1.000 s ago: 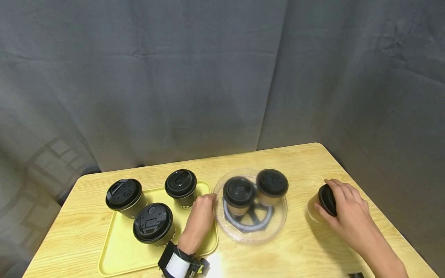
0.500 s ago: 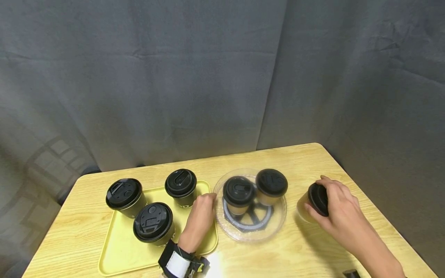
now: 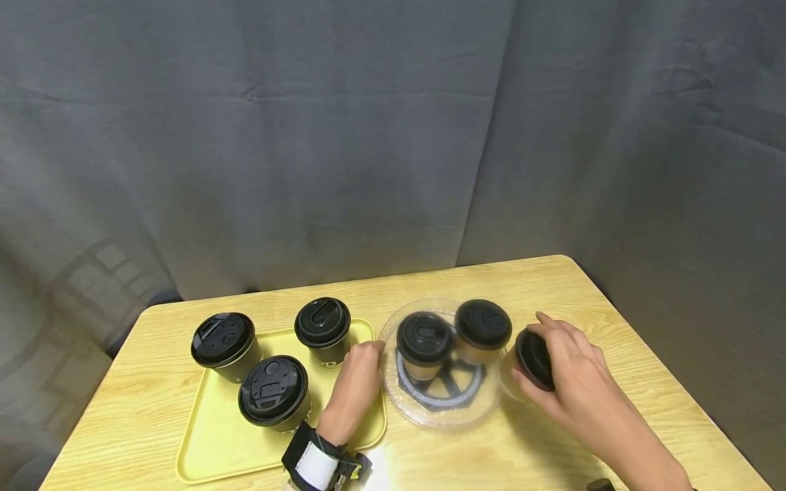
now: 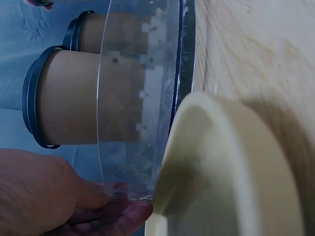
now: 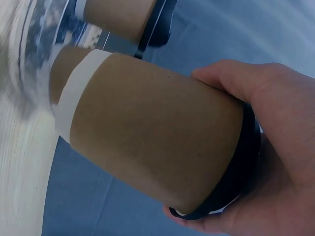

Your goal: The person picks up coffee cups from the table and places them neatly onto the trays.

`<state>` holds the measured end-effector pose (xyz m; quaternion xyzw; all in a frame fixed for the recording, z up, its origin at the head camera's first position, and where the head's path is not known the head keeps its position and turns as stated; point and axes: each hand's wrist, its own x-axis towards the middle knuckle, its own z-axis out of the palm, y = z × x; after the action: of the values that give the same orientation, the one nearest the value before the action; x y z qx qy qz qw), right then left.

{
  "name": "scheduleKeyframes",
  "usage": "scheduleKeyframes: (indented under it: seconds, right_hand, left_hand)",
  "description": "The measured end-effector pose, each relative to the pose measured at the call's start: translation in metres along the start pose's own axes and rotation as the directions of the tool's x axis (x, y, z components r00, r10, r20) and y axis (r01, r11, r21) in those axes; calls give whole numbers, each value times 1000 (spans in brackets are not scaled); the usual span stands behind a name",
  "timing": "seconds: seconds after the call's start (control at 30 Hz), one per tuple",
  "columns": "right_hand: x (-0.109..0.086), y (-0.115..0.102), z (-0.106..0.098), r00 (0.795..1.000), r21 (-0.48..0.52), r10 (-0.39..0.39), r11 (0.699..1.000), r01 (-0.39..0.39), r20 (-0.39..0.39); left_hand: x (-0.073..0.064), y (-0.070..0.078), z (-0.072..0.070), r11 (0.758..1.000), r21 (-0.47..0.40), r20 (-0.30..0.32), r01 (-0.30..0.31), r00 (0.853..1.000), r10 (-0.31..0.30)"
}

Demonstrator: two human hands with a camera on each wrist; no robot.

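My right hand (image 3: 574, 372) grips a brown paper coffee cup (image 5: 152, 128) round its black lid (image 3: 534, 359). That cup tilts, its base overlapping the right rim of a round clear plastic tray (image 3: 451, 419). Two more brown coffee cups with black lids, a front one (image 3: 424, 346) and a rear one (image 3: 482, 332), stand inside the tray. At the tray's left side my left hand (image 3: 356, 382) pinches the clear wall between thumb and fingers, as the left wrist view (image 4: 113, 211) shows. A grey ring with dark spokes shows through the tray's bottom.
Left of the round tray lies a yellow rectangular tray (image 3: 211, 436). Three dark lidded cups stand on or over it: a left one (image 3: 224, 341), a front one (image 3: 274, 392) and a back one (image 3: 323, 327). Grey curtains (image 3: 344, 136) hang behind the wooden table (image 3: 540, 293).
My right hand has carried the coffee cup leftward, from the table's right side to the round tray's rim. My left hand has stayed at the tray's left edge.
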<state>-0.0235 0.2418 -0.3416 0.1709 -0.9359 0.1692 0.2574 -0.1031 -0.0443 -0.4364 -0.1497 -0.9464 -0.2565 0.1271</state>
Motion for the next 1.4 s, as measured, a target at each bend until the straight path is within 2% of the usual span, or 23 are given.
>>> scheduleKeyframes:
  seconds: [0.23, 0.57, 0.8, 1.23, 1.4]
  right_hand:
    - [5, -13, 8, 999, 4, -29, 1000, 29, 26]
    - [7, -25, 19, 997, 16, -24, 1000, 23, 70]
    - [9, -30, 27, 996, 18, -59, 998, 58, 64]
    - [7, -39, 38, 994, 15, -45, 999, 44, 104]
    - [8, -40, 43, 993, -2, -82, 997, 83, 85]
  left_hand:
    - [1, 0, 2, 1000, 0, -7, -8, 1000, 8]
    - [1, 0, 0, 1000, -5, 5, 7, 1000, -7]
    - [2, 0, 1, 1000, 3, -1, 6, 1000, -6]
    - [2, -1, 1, 1000, -9, -6, -6, 1000, 6]
    - [2, -1, 1, 1000, -11, -4, -3, 1000, 3]
